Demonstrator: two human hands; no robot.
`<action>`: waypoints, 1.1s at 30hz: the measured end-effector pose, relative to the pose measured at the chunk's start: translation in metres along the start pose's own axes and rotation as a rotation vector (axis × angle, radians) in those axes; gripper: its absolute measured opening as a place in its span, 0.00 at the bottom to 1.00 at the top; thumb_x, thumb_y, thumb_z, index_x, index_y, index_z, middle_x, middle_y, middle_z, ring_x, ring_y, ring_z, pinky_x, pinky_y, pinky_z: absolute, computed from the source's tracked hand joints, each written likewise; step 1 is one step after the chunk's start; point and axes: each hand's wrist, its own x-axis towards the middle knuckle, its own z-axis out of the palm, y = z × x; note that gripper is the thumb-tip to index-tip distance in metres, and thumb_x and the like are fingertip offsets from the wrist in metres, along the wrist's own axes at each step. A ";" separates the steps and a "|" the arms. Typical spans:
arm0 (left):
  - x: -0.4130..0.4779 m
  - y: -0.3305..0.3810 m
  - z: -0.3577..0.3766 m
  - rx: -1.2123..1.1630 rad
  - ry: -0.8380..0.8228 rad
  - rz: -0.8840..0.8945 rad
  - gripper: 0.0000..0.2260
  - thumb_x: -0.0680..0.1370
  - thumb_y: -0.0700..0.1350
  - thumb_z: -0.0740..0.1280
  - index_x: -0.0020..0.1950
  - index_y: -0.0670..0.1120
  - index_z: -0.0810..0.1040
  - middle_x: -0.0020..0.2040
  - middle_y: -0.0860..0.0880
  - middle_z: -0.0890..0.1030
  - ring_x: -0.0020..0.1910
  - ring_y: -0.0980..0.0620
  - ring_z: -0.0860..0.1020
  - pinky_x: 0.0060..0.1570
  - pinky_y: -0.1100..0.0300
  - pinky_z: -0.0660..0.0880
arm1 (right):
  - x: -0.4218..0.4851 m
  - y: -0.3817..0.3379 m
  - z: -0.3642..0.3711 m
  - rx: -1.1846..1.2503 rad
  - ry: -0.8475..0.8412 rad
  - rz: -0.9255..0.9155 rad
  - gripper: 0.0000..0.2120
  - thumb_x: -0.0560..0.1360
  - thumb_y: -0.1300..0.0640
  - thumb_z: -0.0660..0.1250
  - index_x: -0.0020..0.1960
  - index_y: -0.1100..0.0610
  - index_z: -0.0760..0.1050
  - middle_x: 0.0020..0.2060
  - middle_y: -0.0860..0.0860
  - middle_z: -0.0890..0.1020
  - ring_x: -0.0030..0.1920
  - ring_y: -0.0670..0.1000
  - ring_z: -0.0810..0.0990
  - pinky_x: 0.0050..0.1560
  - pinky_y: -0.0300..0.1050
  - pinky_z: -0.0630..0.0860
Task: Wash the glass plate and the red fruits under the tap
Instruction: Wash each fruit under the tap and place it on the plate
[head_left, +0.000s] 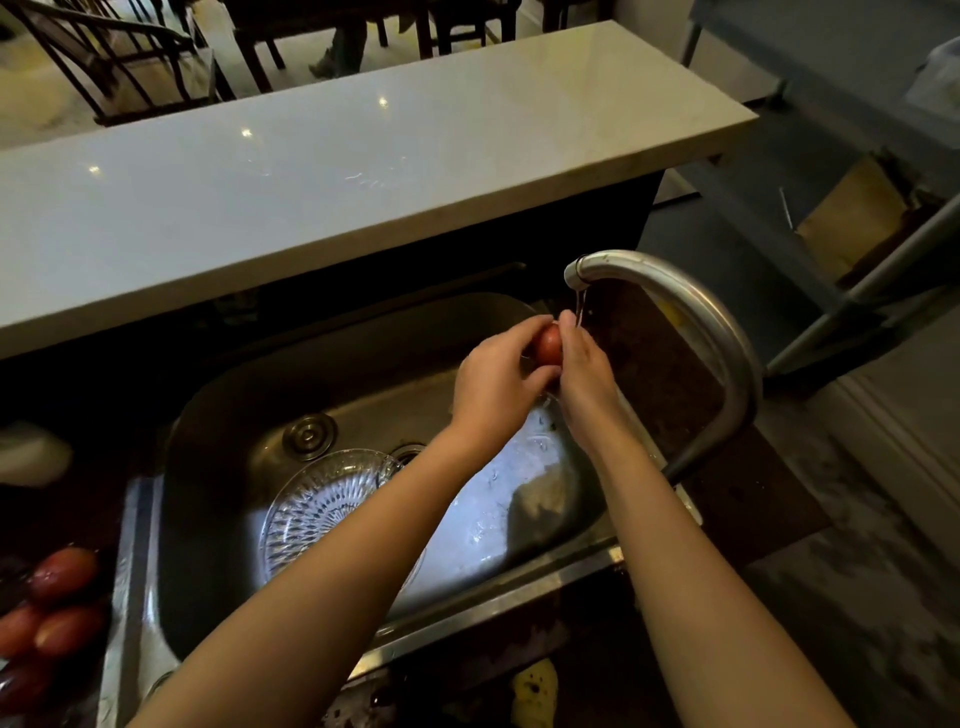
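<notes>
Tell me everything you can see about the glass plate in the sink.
The glass plate is clear, round, with a cut pattern of ribs and diamonds. It lies tilted in the steel sink, near the drain, and looks wet. The left forearm passes over it and hides its right part. No hand touches it.

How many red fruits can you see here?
5: one red fruit held between both hands under the tap, four others piled left of the sink. More may lie beyond the frame edge.
</notes>
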 end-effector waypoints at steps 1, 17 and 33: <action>0.000 0.000 0.000 0.058 0.010 0.013 0.21 0.72 0.47 0.71 0.65 0.49 0.74 0.54 0.48 0.82 0.51 0.51 0.79 0.50 0.61 0.73 | 0.000 -0.001 -0.001 0.020 0.021 0.028 0.25 0.74 0.35 0.56 0.62 0.51 0.72 0.54 0.53 0.79 0.53 0.52 0.80 0.44 0.42 0.81; 0.015 -0.007 -0.013 0.089 -0.113 -0.018 0.22 0.71 0.51 0.72 0.64 0.54 0.75 0.51 0.50 0.75 0.54 0.52 0.73 0.50 0.63 0.68 | -0.004 -0.015 0.007 0.504 -0.036 0.270 0.26 0.79 0.39 0.51 0.47 0.60 0.75 0.35 0.57 0.79 0.39 0.55 0.75 0.38 0.44 0.67; 0.021 -0.013 -0.007 -0.305 -0.315 -0.128 0.21 0.74 0.42 0.69 0.66 0.53 0.72 0.63 0.50 0.75 0.64 0.49 0.71 0.64 0.50 0.71 | -0.011 -0.007 -0.013 0.693 -0.187 0.109 0.14 0.80 0.53 0.55 0.58 0.57 0.76 0.54 0.57 0.80 0.51 0.52 0.84 0.50 0.45 0.79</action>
